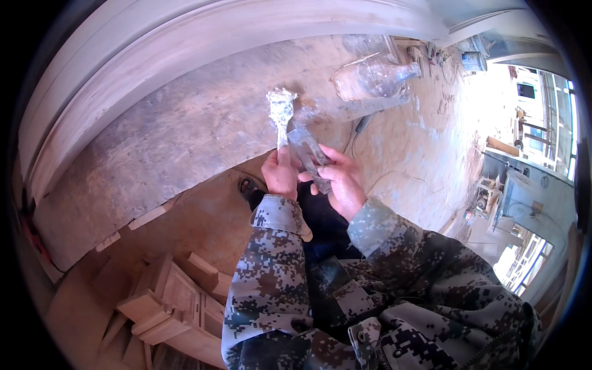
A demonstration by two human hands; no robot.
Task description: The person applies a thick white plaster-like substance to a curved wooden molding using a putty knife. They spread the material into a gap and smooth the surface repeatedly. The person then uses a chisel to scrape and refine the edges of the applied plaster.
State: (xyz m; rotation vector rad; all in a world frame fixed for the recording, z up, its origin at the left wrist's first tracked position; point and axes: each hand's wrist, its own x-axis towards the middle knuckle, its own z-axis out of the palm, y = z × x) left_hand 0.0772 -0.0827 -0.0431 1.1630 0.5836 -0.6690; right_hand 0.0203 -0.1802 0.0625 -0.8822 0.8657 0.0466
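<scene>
1. The left hand point(281, 177) is closed around the handle of a scraper point(282, 111), with the thumb laid along it.
2. This scraper points away from the person, above the bench point(166, 117), and its wide end is covered with thick white paste. Whether it touches the bench, I cannot tell.
3. The right hand point(346, 188) grips a flat grey piece point(306, 150) between thumb and fingers. The piece is tilted, and its far end is just beside the handle of the scraper; if they touch, I cannot tell.
4. On the bench, to the right of the scraper, a cloudy bottle point(370, 80) lies on its side.
5. At the lower left, wooden furniture point(179, 299) stands on the floor point(213, 219).
6. Both sleeves point(265, 265) have a camouflage pattern.
</scene>
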